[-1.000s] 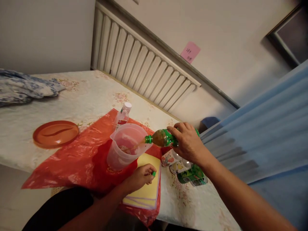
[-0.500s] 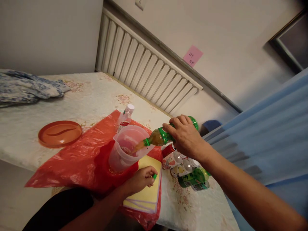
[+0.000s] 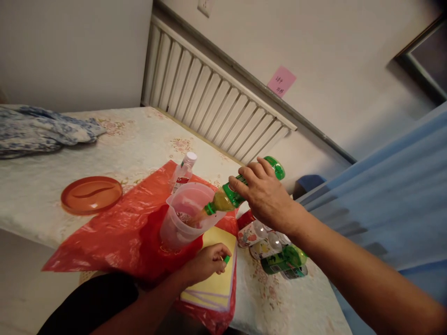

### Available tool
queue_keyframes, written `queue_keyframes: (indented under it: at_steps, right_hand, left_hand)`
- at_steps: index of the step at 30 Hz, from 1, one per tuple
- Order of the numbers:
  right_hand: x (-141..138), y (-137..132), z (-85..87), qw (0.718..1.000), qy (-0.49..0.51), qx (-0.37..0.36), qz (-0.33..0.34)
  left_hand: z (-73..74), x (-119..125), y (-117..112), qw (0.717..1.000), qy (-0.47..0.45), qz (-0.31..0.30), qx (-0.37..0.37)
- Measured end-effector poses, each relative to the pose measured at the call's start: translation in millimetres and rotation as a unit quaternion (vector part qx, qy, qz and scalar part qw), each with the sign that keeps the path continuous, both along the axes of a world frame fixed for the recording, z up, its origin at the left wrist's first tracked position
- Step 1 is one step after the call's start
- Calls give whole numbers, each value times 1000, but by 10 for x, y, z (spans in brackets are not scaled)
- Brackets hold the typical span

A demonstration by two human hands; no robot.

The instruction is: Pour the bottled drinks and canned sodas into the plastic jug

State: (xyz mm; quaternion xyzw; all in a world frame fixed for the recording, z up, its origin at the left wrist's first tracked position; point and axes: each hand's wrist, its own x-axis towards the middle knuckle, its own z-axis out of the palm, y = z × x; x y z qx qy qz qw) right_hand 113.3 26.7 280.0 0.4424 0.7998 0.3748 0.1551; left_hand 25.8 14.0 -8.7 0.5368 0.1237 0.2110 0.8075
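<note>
My right hand (image 3: 263, 195) is wrapped round a green-labelled drink bottle (image 3: 223, 199), tipped with its neck down to the left. Brownish liquid runs from its mouth into a translucent plastic pitcher (image 3: 171, 228), where some foamy liquid shows at the bottom. Below and right of the pitcher, my left hand (image 3: 211, 263) pinches a small green bottle cap (image 3: 226, 259) over some yellow sheets (image 3: 213, 288). Under the pitcher lies a red plastic bag (image 3: 104, 237). A clear bottle with a white cap (image 3: 188, 160) stands just behind the pitcher.
An orange round lid (image 3: 91, 195) lies left of the bag. Several bottles (image 3: 256, 232), including green ones (image 3: 284, 259), lie together at the right under my right forearm. A blue-patterned cloth (image 3: 45, 130) is at the far left. Behind the table is a white radiator (image 3: 209, 93); a blue curtain (image 3: 384, 209) hangs right.
The bottle in my right hand is tipped more steeply, its base raised, and liquid still flows into the pitcher. My left hand keeps the cap. The view has shifted slightly.
</note>
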Motion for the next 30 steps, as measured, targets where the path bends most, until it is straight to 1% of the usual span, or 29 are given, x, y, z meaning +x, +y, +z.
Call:
queue_keyframes:
  at_steps: [6, 14, 18, 22, 25, 27, 28, 29, 30]
  right_hand:
    - [-66, 2, -4, 1000, 0, 5, 18]
    - [-121, -20, -17, 1000, 10, -11, 21]
    - [-8, 8, -98, 998, 63, -28, 8]
    - [183, 52, -203, 985, 161, -58, -19]
    - [336, 120, -287, 958, 269, -92, -31]
    - [437, 204, -364, 926, 362, -110, -27]
    - [485, 260, -416, 902, 414, -122, -29]
    - [531, 323, -480, 871, 470, -136, -35]
    - [573, 393, -558, 835, 526, -154, -46]
  left_hand:
    - [12, 1, 9, 1000, 3, 2, -12]
    - [-34, 0, 2, 1000, 2, -2, -1]
    - [-52, -1, 3, 1000, 3, -1, -3]
    - [-47, -13, -7, 1000, 9, 3, -10]
    - [-34, -23, -20, 1000, 11, 1, -21]
    - [-27, -29, -28, 1000, 9, -3, -27]
    - [-25, -31, -31, 1000, 9, -4, -28]
    - [-23, -33, -34, 1000, 9, -6, -29]
    - [-24, -34, -36, 999, 9, -7, -30]
